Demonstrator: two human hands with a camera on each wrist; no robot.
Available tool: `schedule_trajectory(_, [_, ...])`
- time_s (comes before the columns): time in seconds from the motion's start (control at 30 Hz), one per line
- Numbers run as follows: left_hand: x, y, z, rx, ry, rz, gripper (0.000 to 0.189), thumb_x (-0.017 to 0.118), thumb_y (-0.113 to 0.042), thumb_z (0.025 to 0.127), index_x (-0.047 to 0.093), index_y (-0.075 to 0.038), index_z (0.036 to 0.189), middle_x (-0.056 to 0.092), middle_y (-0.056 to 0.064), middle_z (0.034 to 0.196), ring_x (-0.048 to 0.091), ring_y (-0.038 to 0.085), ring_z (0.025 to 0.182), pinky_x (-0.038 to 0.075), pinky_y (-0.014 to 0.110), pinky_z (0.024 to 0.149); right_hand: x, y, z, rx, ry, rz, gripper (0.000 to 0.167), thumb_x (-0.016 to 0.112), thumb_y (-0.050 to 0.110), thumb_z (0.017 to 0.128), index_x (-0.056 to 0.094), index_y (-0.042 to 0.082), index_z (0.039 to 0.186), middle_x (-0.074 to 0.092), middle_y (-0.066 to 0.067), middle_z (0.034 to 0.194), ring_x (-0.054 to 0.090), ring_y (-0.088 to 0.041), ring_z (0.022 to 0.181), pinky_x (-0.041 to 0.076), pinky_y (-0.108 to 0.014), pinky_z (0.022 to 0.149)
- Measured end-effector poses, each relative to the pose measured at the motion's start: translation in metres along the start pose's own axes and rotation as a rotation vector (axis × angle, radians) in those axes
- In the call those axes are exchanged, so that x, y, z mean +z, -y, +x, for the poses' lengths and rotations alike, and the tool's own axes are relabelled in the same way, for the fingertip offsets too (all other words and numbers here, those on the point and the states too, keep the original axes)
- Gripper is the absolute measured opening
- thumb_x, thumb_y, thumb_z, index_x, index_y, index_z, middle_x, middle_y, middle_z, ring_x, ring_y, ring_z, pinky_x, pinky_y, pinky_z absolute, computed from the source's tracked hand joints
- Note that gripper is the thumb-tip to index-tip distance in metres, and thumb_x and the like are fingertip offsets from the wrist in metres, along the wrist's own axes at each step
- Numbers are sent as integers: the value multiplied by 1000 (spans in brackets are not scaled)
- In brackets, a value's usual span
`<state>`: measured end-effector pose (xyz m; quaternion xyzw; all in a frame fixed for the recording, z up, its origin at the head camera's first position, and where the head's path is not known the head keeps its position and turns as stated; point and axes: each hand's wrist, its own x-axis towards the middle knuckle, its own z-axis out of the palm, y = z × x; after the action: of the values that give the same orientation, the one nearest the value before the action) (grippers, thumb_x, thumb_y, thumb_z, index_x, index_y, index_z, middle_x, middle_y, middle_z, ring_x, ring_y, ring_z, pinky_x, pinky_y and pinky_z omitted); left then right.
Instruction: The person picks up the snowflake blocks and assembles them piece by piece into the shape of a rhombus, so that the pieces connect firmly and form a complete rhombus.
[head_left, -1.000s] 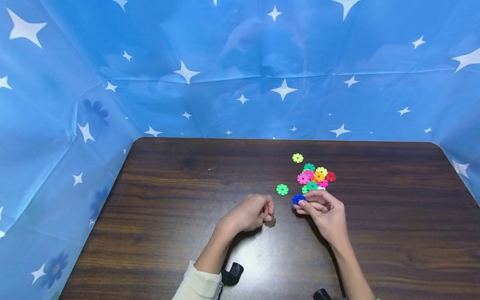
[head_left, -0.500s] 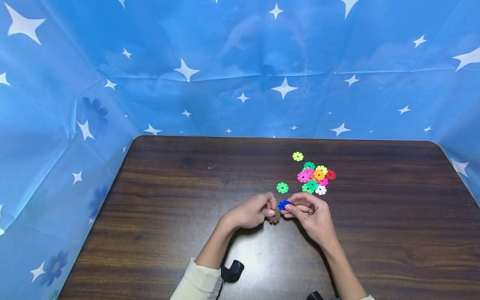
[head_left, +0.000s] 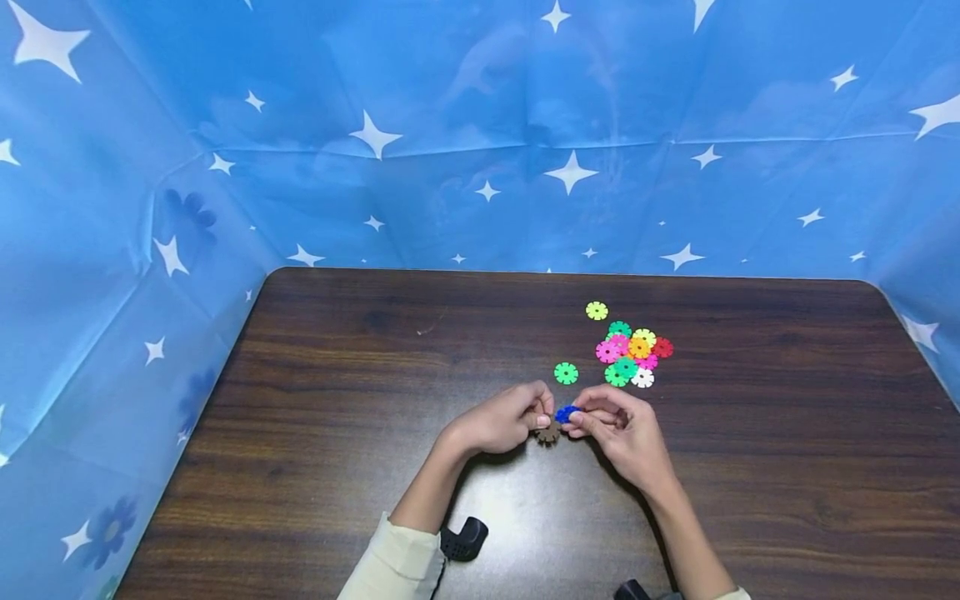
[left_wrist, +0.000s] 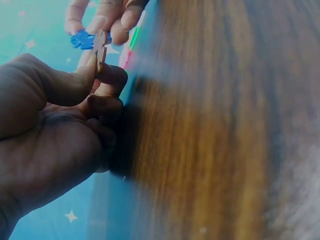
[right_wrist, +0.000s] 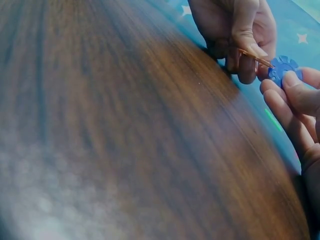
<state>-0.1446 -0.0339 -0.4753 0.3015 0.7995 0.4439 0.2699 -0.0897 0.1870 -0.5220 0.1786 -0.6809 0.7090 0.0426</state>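
Observation:
My left hand [head_left: 501, 422] pinches a brown notched plastic disc [head_left: 548, 435] between thumb and forefinger. Opposite it, my right hand [head_left: 624, 435] pinches a blue notched disc [head_left: 565, 414] by its right side. Both wrist views show the two discs meeting edge to edge at an angle, the brown one [left_wrist: 100, 44] seen nearly edge-on and the blue one [right_wrist: 280, 69] more face-on. Whether their slots interlock I cannot tell. Fingertips cover part of each disc. A light green disc [head_left: 566, 373] lies flat on the table just beyond the hands.
Behind the right hand is a loose pile of overlapping discs, among them pink [head_left: 608, 352], orange [head_left: 639, 347], red [head_left: 663, 347] and white [head_left: 642, 377]. A yellow disc [head_left: 597, 311] lies apart, farther back. Blue star-printed cloth [head_left: 480, 192] borders the dark wooden table [head_left: 360, 358].
The right hand has moved left and slightly down, carrying the blue disc up to the brown one. The left hand has barely shifted, keeping its pinch on the brown disc.

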Motion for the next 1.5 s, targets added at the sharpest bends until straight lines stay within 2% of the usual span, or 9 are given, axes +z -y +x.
schedule_trajectory(0.4, [0,1,-2,20,0,43,6,60,3,104,59,-1,100,58,0,83,52,6,76,46,21,75,2,1,-1,19,-11,-84,14,72,-20,90,71,-16,104,73,-37,91,80,-10,78,67,-33,69])
schedule_trajectory(0.67, [0,1,-2,16,-1,57,7,59,4,103,58,-1,99,53,-2,81,48,7,75,44,20,73,4,2,-2,12,-25,-54,9,67,-25,89,69,-21,97,71,-41,92,81,-10,80,67,-36,71])
schedule_trajectory(1.07, [2,-2,-3,2,-4,84,10,60,5,102,58,-3,97,57,1,83,51,9,77,47,23,75,4,5,-3,35,-2,-50,6,67,-25,90,70,-20,93,72,-40,94,81,-10,81,68,-37,72])
schedule_trajectory(1.37, [1,-3,-2,-14,7,91,5,57,4,104,60,2,101,54,1,85,50,11,78,46,24,76,5,6,-3,35,12,-36,7,66,-27,89,69,-20,91,72,-41,94,81,-9,83,68,-37,72])
schedule_trajectory(1.5, [2,-2,-1,-23,1,50,8,55,6,104,60,2,100,53,0,85,50,11,79,46,22,75,5,4,-3,20,32,-28,9,68,-26,88,70,-18,91,72,-40,93,81,-10,84,68,-37,72])
